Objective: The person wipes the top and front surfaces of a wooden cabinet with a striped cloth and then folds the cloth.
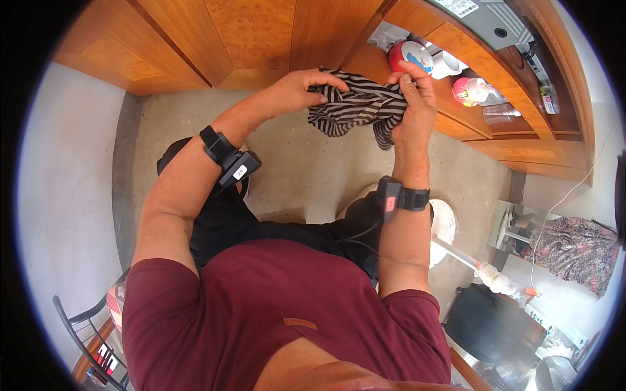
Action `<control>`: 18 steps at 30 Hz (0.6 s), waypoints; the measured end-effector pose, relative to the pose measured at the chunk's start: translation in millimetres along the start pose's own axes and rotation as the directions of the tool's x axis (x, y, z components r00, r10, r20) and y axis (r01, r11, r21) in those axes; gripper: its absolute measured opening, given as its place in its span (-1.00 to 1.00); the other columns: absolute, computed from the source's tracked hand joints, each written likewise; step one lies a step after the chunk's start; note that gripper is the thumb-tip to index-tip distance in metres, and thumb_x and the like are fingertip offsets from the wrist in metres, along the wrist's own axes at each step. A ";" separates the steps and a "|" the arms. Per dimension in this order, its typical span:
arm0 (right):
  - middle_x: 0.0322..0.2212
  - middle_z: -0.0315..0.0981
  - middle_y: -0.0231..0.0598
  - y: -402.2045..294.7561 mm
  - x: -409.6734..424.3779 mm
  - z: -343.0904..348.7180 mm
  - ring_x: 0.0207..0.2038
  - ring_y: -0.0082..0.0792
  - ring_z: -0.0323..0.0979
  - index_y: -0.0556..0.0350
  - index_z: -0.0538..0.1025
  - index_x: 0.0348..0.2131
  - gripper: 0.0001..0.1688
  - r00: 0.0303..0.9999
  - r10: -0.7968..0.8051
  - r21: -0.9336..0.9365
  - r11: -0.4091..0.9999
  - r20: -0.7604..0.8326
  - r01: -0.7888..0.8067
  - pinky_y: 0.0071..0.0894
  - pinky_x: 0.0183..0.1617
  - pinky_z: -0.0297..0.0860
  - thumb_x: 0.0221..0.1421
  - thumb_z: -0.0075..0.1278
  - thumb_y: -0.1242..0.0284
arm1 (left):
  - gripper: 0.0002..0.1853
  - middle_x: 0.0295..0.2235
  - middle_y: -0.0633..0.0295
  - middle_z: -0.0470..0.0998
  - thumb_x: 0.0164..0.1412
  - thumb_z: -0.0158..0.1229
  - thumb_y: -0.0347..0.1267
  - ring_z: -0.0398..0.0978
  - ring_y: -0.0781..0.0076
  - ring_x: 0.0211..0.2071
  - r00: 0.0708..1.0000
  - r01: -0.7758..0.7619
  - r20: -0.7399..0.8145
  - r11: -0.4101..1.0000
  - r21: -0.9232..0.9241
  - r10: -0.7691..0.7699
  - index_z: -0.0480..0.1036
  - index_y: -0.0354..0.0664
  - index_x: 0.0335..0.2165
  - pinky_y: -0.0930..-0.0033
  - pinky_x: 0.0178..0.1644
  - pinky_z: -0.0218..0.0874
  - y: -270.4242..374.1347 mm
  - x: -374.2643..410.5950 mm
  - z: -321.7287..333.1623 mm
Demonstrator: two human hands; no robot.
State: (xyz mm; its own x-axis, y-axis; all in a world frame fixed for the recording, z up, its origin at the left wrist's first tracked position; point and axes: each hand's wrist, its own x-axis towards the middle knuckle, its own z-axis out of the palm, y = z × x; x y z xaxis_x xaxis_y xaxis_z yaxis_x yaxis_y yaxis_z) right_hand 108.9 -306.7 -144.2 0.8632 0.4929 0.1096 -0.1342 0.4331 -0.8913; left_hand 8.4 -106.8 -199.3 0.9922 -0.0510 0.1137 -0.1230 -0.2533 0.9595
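Observation:
Both my hands hold up a striped black-and-grey piece of thin cloth (359, 105), bunched and folded, above the floor before the cabinet. My left hand (313, 89) grips its left end, with the thumb under and the fingers over the fabric. At its right end my right hand (415, 100) pinches the cloth between thumb and fingers, and part of the cloth hangs down beside the palm. Folds hide some of the fingertips. A black strapped device sits on each of my forearms.
A wooden cabinet (259, 34) stands in front. Its right-hand shelves hold a red round container (403, 56), a white cup (445, 66), a pink bottle (469, 91) and a clear bottle (499, 114). At right are a round white stand base (442, 229) and a black suitcase (491, 322).

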 end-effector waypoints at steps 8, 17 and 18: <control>-0.48 0.42 -0.32 -4.4 1.2 -10.1 -0.38 -0.55 0.34 0.15 0.46 -0.20 -0.80 0.987 -0.136 -0.153 0.981 -0.086 0.122 -0.60 -0.25 0.28 0.15 -0.12 0.59 | -0.90 -0.46 0.43 0.38 0.03 0.19 -0.46 0.33 0.57 -0.36 1.000 -0.006 0.012 0.998 -0.060 0.007 0.39 -0.16 -0.47 0.47 -0.26 0.17 -10.5 -0.9 -10.4; -0.38 0.48 -0.17 -5.4 4.3 -16.4 -0.33 -0.49 0.39 0.22 0.45 -0.18 -0.78 0.945 -0.278 -0.274 0.935 -0.170 0.226 -0.52 -0.19 0.36 0.22 -0.21 0.56 | -0.92 -0.49 0.49 0.35 0.18 0.03 -0.47 0.24 0.71 -0.49 0.943 -0.132 -0.320 0.780 -0.612 -0.091 0.33 -0.08 -0.45 0.60 -0.40 0.12 -8.0 1.3 -17.1; -0.36 0.48 -0.16 -6.0 3.3 -16.1 -0.31 -0.48 0.39 0.22 0.44 -0.17 -0.77 0.945 -0.277 -0.262 0.938 -0.172 0.227 -0.50 -0.18 0.36 0.23 -0.22 0.56 | -0.93 -0.46 0.46 0.39 0.18 0.02 -0.46 0.28 0.68 -0.45 0.944 -0.143 -0.314 0.726 -0.673 -0.106 0.33 -0.09 -0.44 0.58 -0.34 0.15 -7.0 1.4 -16.6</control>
State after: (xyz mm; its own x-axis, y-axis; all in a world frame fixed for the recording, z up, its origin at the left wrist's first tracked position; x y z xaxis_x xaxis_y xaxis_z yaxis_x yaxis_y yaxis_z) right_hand 120.4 -319.8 -145.6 0.9370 0.2158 0.2748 0.1978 0.3207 -0.9263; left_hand 11.0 -89.1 -201.5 0.9555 0.2820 0.0867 -0.2172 0.4734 0.8537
